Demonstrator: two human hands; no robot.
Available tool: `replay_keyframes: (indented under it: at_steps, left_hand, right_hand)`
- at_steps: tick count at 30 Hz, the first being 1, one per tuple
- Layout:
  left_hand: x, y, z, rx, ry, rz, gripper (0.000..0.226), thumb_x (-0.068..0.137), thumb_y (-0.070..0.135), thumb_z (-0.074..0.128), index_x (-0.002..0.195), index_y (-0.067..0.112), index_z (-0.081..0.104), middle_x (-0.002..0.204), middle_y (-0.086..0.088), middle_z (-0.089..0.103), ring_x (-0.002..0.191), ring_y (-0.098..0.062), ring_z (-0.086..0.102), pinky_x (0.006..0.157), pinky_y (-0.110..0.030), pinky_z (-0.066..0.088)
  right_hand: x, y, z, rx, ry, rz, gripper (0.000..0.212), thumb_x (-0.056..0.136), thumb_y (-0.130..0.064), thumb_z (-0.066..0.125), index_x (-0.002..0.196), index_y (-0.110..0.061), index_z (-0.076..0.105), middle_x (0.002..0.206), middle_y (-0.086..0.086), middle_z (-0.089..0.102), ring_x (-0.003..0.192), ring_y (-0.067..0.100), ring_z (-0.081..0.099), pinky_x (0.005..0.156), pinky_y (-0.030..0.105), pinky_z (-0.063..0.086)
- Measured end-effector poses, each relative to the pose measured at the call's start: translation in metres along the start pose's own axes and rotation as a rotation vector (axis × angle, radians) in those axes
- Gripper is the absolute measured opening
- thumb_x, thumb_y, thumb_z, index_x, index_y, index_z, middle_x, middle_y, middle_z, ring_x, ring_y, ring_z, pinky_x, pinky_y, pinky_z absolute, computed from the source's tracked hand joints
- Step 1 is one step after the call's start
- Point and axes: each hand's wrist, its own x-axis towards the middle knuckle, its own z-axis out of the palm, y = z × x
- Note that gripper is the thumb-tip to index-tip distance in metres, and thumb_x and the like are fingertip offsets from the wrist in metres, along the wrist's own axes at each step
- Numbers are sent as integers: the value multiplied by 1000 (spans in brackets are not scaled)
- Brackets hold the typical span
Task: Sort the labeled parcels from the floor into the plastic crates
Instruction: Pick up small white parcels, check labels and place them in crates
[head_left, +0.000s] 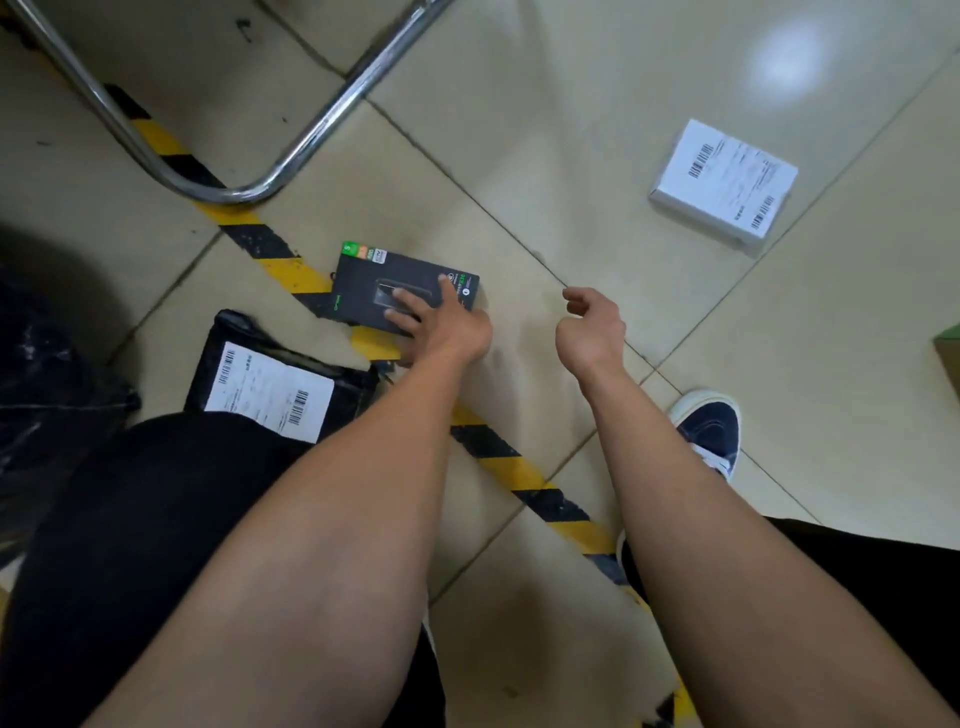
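A flat black box (374, 283) with green print lies on the tiled floor across a yellow and black tape line. My left hand (441, 319) rests on its near right part with fingers spread straight over the top. My right hand (589, 327) hovers above the bare floor to the right, fingers loosely curled, holding nothing. A black mailer bag (275, 379) with a white barcode label lies near my left knee. A white labeled box (724, 182) sits on the floor at the far right. No crate is in view.
A chrome tube frame (218, 189) curves over the floor at the upper left. The yellow and black tape line (524, 483) runs diagonally between my legs. My shoe (711, 428) stands at the right. A dark plastic bag (36, 374) fills the left edge.
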Motion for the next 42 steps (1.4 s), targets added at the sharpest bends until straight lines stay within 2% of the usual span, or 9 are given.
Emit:
replay_keyframes:
  at_steps: [3,8,13,16,22,27,30,35,42]
  left_hand:
    - [-1,8,3,107,8,102,71,104,38,43,164,33,6,167,-17,-25,152,-48,-22,120,-68,15]
    - [6,26,0,300,-12,362,46,102,34,50,148,34,53,173,-1,-8,158,-30,-12,124,-57,20]
    - [18,39,4,427,94,435,32,94,34,57,118,22,75,160,-8,37,149,-34,26,115,-49,34]
    - [15,54,3,419,105,491,33,85,34,61,111,19,76,125,-10,59,124,-36,45,100,-45,40]
    - [8,72,29,272,224,642,35,89,26,64,123,24,67,127,-5,59,127,-29,51,109,-44,38]
    - [16,63,52,405,260,563,80,83,37,75,151,28,34,162,-10,21,151,-33,14,113,-60,27]
    - [16,58,57,436,267,506,92,82,41,77,154,35,20,166,-13,7,148,-40,16,111,-63,28]
    - [15,62,51,211,256,508,93,78,40,73,156,35,23,164,-11,16,142,-38,28,112,-53,37]
    - [0,81,45,-592,26,416,89,69,42,71,153,43,42,141,13,57,128,-10,55,109,-39,49]
  right_hand:
    - [4,6,-11,25,37,18,56,88,3,43,138,-17,60,136,6,61,121,21,58,90,28,50]
    - [7,18,-19,68,70,48,56,88,2,42,137,-19,61,136,4,62,125,21,57,100,29,49]
    - [11,36,-16,74,64,81,55,90,2,42,137,-16,61,137,6,61,124,21,57,91,24,46]
    - [15,44,-8,108,59,104,54,89,2,41,135,-18,62,135,5,62,123,20,57,93,25,46]
    - [20,59,-2,147,106,151,56,87,4,40,132,-18,64,132,4,64,124,19,58,106,29,46]
    - [20,80,-17,181,162,212,54,88,3,38,131,-16,64,131,3,65,122,20,58,103,28,46]
    - [23,89,-24,201,172,223,52,90,1,38,130,-18,65,128,1,65,119,18,59,106,35,48]
    - [34,94,-29,259,145,243,39,96,-8,46,127,-19,67,123,-2,68,111,15,61,102,32,50]
    - [45,76,-34,331,126,192,33,99,-15,52,127,-20,67,120,-5,68,114,13,61,105,31,48]
